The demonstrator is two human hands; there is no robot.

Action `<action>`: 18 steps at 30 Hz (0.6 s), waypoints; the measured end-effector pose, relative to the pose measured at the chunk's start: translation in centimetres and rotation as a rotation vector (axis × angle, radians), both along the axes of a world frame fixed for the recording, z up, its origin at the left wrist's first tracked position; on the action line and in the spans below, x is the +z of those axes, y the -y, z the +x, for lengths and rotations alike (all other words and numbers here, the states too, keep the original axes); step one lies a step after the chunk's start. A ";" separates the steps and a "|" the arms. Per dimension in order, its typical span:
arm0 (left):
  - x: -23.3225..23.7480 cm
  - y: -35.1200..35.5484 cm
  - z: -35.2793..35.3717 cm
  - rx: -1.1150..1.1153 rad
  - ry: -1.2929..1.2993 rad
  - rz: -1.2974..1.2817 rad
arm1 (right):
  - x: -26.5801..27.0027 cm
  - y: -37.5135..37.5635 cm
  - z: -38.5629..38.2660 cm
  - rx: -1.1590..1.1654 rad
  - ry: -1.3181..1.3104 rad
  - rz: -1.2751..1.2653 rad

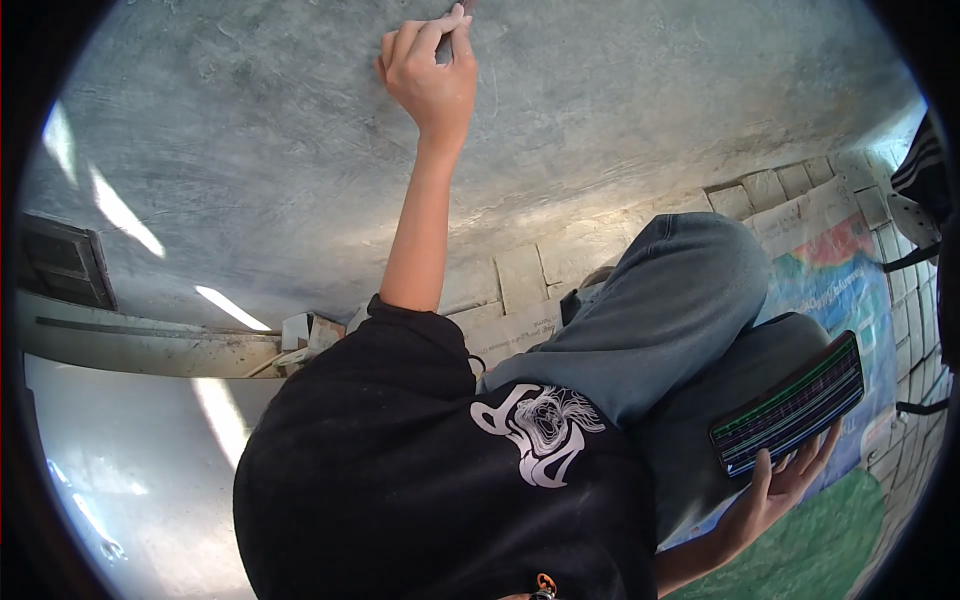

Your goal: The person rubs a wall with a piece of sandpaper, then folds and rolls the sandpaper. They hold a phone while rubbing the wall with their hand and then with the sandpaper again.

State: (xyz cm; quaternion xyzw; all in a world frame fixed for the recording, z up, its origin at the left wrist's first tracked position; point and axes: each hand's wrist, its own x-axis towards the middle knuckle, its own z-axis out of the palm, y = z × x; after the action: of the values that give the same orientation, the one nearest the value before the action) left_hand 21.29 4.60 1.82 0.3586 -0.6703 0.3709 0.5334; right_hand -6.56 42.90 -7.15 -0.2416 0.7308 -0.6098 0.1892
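My left hand (428, 72) is raised against the grey plastered wall (260, 130), fingers curled and thumb and index pinched together. Between their tips sits the end of a small dark reddish-brown thing (469, 6), mostly cut off by the top edge, so its kind does not show. Low on the right, my right hand (780, 490) grips the lower edge of a phone (790, 405) above my bent leg. Thin coloured lines on a dark background fill the tilted phone's lit screen. Some of that hand's fingers are partly hidden behind it.
My bent legs (650, 310) in jeans rest beside the wall. Beneath them, a printed banner (825, 290) covers part of the paving blocks (765, 190). A dark framed panel (65, 260) and a smooth pale surface (140, 430) lie left. Dark striped fabric (925, 170) shows at far right.
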 end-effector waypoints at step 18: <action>0.0 0.3 -0.2 -0.043 -0.040 -0.005 | -0.3 0.9 0.9 -0.021 -0.081 0.037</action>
State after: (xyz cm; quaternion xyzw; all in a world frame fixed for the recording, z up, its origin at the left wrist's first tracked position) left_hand 21.14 4.29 1.79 0.3502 -0.6660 0.3538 0.5555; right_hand -5.67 41.96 -7.45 -0.2550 0.7515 -0.5877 0.1573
